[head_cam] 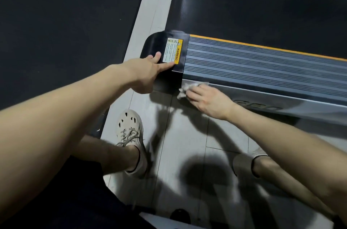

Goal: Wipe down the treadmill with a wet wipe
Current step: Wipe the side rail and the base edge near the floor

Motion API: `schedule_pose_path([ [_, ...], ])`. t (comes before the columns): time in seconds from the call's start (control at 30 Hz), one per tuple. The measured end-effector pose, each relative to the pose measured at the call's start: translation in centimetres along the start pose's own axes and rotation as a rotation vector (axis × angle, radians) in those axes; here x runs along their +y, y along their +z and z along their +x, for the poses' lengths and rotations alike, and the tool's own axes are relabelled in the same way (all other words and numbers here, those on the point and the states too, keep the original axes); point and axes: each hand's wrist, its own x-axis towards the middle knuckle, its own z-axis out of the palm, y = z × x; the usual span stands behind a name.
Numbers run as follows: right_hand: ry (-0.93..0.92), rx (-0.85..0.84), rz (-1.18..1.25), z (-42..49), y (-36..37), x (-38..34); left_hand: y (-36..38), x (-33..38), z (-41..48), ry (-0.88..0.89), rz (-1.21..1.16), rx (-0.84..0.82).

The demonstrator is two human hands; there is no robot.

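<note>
Beside the rear end of the treadmill, a person crouches on a floor of smooth pale grey tiles. The machine fills the upper right. Its wide running belt is matte black rubber with a fine grain, and it is edged by a thin orange strip. Below the strip runs a long grey foot rail with close parallel ridges down its length. Under that rail sits a smoother silvery side panel bearing blurred dark lettering. A flat black floor mat, dull and finely textured, covers the upper left, with a band of bare tile between it and the machine. The rail ends in a glossy black plastic end cap with rounded corners. The left hand rests on this cap, relaxed and holding nothing, with thumb and forefinger stretched out straight on the shiny top. Both forearms are bare. The right hand lies back-up against the silvery panel just past the cap, its fingers bent over the wet wipe and gripping it. The wipe is a crumpled whitish wad pressed to the panel where it meets the cap's lower corner, and its creased edges poke out beyond the fingertips. On the tile below stands a cream moulded shoe with cut-out holes and grey laces. A rectangular white and yellow warning label is stuck flat on the cap, just beside the left forefinger.
</note>
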Motion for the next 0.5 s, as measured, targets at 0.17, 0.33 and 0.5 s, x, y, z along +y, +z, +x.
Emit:
schedule_pose_path([
  [0.17, 0.018, -0.085, 0.036, 0.3, 0.1, 0.7, 0.9, 0.2, 0.4, -0.008, 0.056, 0.012],
  [0.33, -0.095, -0.07, -0.174, 0.3, 1.0, -0.6, 1.0, 0.1, 0.3, -0.023, 0.062, 0.025],
  [0.5, 0.113, -0.054, 0.053, 1.4, 0.4, 0.7, 1.3, 0.2, 0.5, -0.023, 0.067, 0.03],
])
